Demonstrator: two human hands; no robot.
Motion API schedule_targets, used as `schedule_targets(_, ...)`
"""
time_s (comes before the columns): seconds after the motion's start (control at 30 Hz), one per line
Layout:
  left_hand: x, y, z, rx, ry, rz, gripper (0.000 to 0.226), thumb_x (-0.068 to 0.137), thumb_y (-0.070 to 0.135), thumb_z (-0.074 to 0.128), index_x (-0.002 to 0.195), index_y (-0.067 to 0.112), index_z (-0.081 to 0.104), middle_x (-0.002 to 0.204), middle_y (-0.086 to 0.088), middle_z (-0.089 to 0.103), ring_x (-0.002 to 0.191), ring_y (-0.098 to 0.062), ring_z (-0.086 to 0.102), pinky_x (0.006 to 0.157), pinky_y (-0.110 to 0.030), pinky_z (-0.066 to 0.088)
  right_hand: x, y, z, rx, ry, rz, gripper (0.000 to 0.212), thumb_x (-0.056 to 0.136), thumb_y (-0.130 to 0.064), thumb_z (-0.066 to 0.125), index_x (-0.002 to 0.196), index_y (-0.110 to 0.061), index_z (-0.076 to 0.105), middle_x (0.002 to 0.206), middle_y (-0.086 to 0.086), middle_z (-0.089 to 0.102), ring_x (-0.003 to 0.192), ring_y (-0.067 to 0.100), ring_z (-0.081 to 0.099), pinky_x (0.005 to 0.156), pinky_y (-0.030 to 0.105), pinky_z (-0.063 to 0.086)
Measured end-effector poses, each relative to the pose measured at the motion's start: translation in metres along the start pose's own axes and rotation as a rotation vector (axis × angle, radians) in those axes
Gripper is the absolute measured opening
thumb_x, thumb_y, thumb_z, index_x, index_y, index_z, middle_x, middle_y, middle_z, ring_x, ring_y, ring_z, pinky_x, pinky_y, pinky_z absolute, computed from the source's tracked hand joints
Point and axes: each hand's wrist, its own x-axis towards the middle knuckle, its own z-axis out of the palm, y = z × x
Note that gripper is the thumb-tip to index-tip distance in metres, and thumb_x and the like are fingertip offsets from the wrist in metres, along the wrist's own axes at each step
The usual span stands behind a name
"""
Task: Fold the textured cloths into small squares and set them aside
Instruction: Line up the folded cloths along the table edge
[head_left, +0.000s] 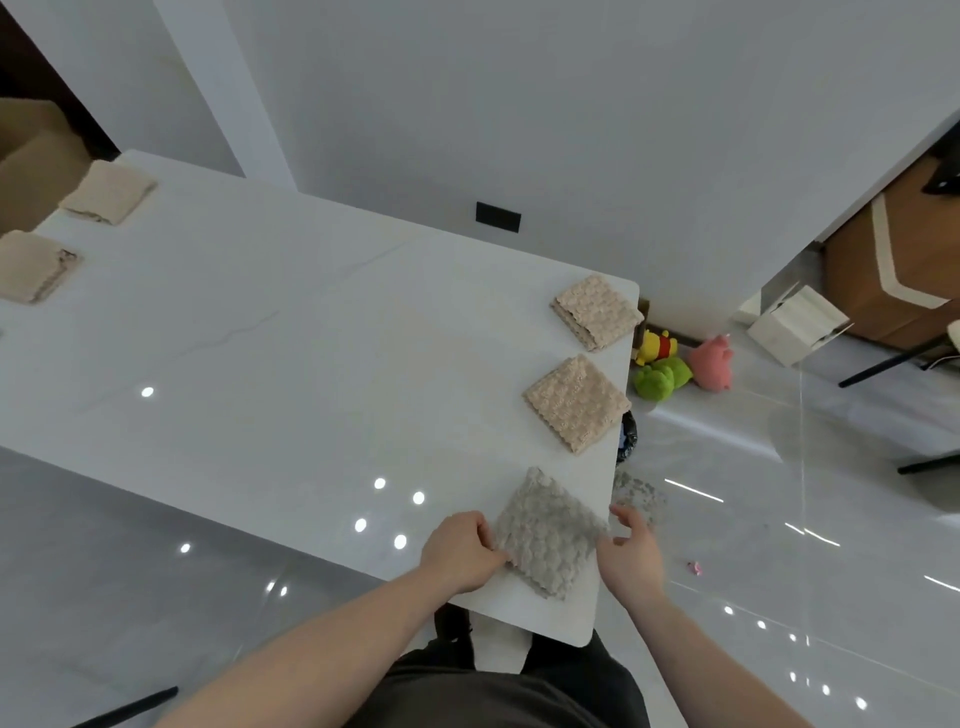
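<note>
Fingers of the left hand (460, 551) curl onto the near-left edge of the grey folded cloth (545, 538), pinning it by the table (311, 364) corner. Right hand (631, 551) hovers loose, gripping nothing, beside its right edge. A careless nudge could push the square off that edge or spring the folds.

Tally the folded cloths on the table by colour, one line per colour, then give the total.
Beige cloths: 4
Grey cloth: 1, touched by the left hand; right hand beside it
Total: 5
</note>
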Motion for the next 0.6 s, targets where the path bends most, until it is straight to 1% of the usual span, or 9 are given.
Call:
schedule_targets(0.13,0.010,0.010,0.005,-0.048,0.023,0.034,0.055,0.086,0.034,0.065,0.137,0.025,0.047,0.136,0.005,0.044,0.113,-0.016,0.055,0.082,-0.026,0.044,-0.002,0.014,0.010,0.008,-0.079,0.120,0.059,0.097,-0.036,0.062,0.149,-0.020,0.039,0.140,0.005,0.050,0.087,0.015,0.062,0.073,0.033,0.049)
schedule_targets(0.2,0.015,0.015,0.008,-0.084,-0.031,-0.008,0.067,0.089,0.033,0.062,0.150,0.025,0.037,0.147,0.003,0.041,0.124,-0.020,0.052,0.090,-0.027,0.045,-0.002,0.015,0.012,0.063,-0.136,0.168,0.066,0.097,-0.033,0.061,0.155,-0.018,0.033,0.140,0.006,0.051,0.085,0.013,0.060,0.073,0.033,0.048)
schedule_targets(0.27,0.020,0.019,0.011,-0.107,-0.085,-0.023,0.069,0.090,0.037,0.061,0.153,0.024,0.035,0.147,0.002,0.046,0.125,-0.019,0.054,0.097,-0.029,0.045,0.001,0.016,0.012,0.057,-0.150,0.160,0.064,0.098,-0.032,0.060,0.155,-0.017,0.034,0.137,0.005,0.053,0.082,0.011,0.059,0.074,0.033,0.049)
schedule_targets(0.33,0.023,0.024,0.012,-0.087,-0.142,-0.017,0.054,0.092,0.034,0.059,0.142,0.022,0.045,0.132,0.000,0.058,0.112,-0.019,0.059,0.092,-0.030,0.049,0.008,0.017,0.011,-0.009,-0.134,0.128,0.058,0.097,-0.032,0.060,0.150,-0.018,0.043,0.132,0.005,0.054,0.089,0.018,0.060,0.080,0.035,0.052)
schedule_targets(0.4,0.025,0.026,0.015,-0.059,-0.168,-0.024,0.022,0.091,0.029,0.058,0.113,0.022,0.057,0.106,0.002,0.063,0.090,-0.016,0.060,0.082,-0.032,0.053,0.014,0.017,0.010,-0.066,-0.120,0.088,0.052,0.096,-0.033,0.062,0.144,-0.015,0.053,0.134,0.008,0.055,0.092,0.020,0.058,0.082,0.033,0.051)
schedule_targets(0.43,0.026,0.027,0.016,-0.057,-0.170,-0.026,0.007,0.091,0.027,0.059,0.095,0.023,0.057,0.093,0.004,0.061,0.079,-0.013,0.058,0.074,-0.030,0.053,0.017,0.015,0.009,-0.073,-0.109,0.063,0.047,0.096,-0.032,0.062,0.139,-0.013,0.058,0.133,0.008,0.056,0.089,0.018,0.058,0.078,0.030,0.050)
schedule_targets(0.47,0.026,0.027,0.017,-0.052,-0.171,-0.026,0.012,0.091,0.027,0.061,0.082,0.025,0.053,0.083,0.006,0.058,0.070,-0.010,0.055,0.064,-0.026,0.050,0.020,0.012,0.007,-0.063,-0.092,0.040,0.039,0.096,-0.030,0.062,0.132,-0.012,0.063,0.128,0.008,0.060,0.080,0.016,0.060,0.070,0.028,0.049)
schedule_targets(0.53,0.025,0.029,0.019,-0.051,-0.172,-0.013,0.025,0.090,0.029,0.066,0.073,0.026,0.048,0.074,0.008,0.054,0.062,-0.007,0.050,0.054,-0.021,0.040,0.023,0.004,0.002,-0.023,-0.065,0.006,0.019,0.097,-0.025,0.061,0.110,-0.014,0.070,0.107,0.005,0.068,0.064,0.013,0.062,0.059,0.028,0.048)
schedule_targets(0.6,0.024,0.027,0.022,-0.029,-0.151,-0.011,0.025,0.090,0.033,0.067,0.074,0.026,0.050,0.074,0.009,0.056,0.063,-0.007,0.052,0.054,-0.021,0.039,0.026,0.001,-0.001,-0.007,-0.049,0.011,0.010,0.097,-0.023,0.059,0.096,-0.017,0.068,0.095,0.002,0.069,0.068,0.011,0.063,0.064,0.030,0.049)
